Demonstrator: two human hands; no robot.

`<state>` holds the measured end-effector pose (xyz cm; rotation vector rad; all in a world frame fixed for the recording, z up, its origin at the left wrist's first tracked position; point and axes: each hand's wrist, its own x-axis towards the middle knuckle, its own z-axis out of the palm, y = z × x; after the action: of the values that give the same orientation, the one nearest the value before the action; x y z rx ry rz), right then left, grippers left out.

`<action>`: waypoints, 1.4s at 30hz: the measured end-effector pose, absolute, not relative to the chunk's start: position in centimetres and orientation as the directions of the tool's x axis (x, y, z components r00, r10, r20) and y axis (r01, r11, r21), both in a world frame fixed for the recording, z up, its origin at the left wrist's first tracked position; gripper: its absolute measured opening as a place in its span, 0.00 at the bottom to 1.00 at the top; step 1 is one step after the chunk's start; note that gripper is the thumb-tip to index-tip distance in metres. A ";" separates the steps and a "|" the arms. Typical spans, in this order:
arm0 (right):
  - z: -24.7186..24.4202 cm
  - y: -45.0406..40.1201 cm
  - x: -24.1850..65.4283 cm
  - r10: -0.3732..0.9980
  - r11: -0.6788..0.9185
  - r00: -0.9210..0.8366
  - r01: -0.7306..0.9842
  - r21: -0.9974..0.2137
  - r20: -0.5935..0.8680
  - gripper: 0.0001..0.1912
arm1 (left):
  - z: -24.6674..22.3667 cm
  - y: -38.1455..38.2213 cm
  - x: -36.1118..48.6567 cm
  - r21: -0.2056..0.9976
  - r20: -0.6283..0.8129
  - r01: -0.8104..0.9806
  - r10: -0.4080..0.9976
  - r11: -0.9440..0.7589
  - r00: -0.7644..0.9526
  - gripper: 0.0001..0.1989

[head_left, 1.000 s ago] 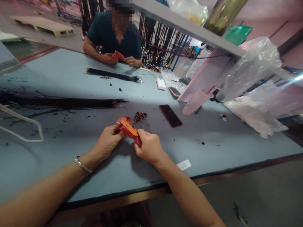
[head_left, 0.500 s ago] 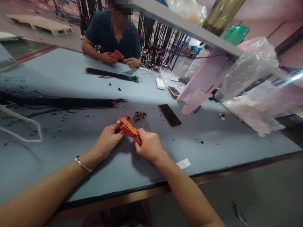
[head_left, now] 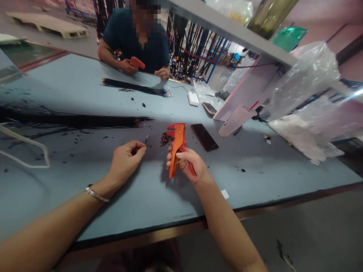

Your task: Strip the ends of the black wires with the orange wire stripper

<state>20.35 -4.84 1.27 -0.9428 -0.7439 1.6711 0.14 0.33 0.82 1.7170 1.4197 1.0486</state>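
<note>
My left hand (head_left: 126, 159) is closed in a pinch on a thin dark wire (head_left: 146, 142), whose pale tip points up past the fingertips. To its right, my right hand (head_left: 189, 164) grips a red and orange wire stripper (head_left: 178, 140) by the handles, its jaws towards the far side of the table. Beside the tool's head lies a small pile of dark and coppery scraps (head_left: 165, 139), partly covered by it. The two hands are apart. A long bundle of black wires (head_left: 107, 121) stretches across the left of the table.
Opposite, a person (head_left: 136, 45) holds another red tool (head_left: 137, 62) behind a second wire bundle (head_left: 133, 86). A dark phone (head_left: 204, 137) lies right of my tool. Further right are a pale cup (head_left: 236, 120), a shelf upright (head_left: 249, 87) and plastic bags (head_left: 303, 79).
The stripper has come away from my left hand, moved right and turned, its handles now spread. The wire in my left fingers now shows. Opposite, the person's hands have shifted slightly.
</note>
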 end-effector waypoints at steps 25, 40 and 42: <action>1.8 -6.0 20.0 0.920 -0.328 -0.340 -0.395 -0.858 -0.195 0.19 | 0.6 0.3 -0.1 0.834 0.253 0.489 0.965 -0.256 0.074 0.13; 1.0 -6.2 19.6 0.890 -0.358 -0.417 -0.391 -0.848 -0.184 0.20 | 0.3 0.6 -0.1 0.904 0.293 0.286 0.948 -0.318 0.127 0.11; 1.1 -6.3 19.7 0.890 -0.353 -0.418 -0.381 -0.855 -0.181 0.20 | 0.2 0.6 -0.1 0.904 0.300 0.273 0.944 -0.328 0.140 0.12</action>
<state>19.69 -6.28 1.07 -0.8381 -0.9521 1.8801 -0.10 0.59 0.23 1.7188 1.1802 1.2139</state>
